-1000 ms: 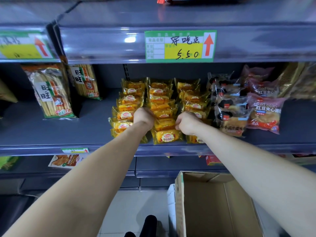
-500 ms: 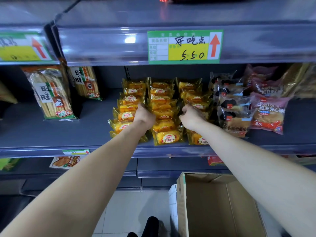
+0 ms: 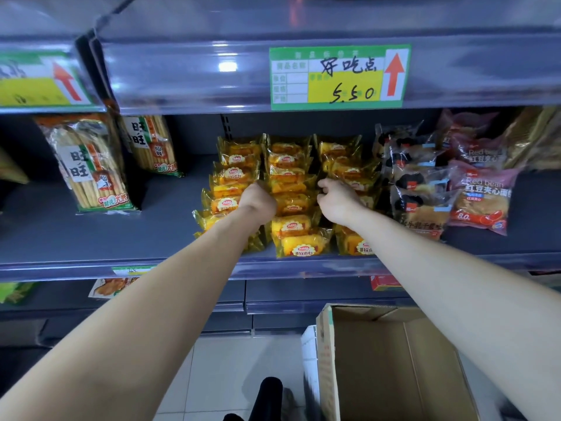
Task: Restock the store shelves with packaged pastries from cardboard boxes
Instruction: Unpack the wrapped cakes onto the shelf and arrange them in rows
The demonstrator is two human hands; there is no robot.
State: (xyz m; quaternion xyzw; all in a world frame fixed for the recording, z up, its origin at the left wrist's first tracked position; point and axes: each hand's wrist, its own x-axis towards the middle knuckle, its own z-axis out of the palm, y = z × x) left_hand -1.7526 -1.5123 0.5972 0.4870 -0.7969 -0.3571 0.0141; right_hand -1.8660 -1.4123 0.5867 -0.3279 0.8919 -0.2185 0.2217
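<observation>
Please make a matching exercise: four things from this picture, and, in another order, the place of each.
1. yellow pastry packs
2. rice cracker bags
3. red bean bread pack
4. cardboard box

A. right part of the shelf
B. below the shelf, near the floor
C. left part of the shelf
D. middle of the shelf

Pairs: 1-D, 2-C, 3-A, 4-B

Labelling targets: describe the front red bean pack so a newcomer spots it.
On the shelf under the 5.50 price tag, look right of the yellow pastry rows, past the clear-wrapped buns. It is the front pink pack, the only one marked 8.0.
</observation>
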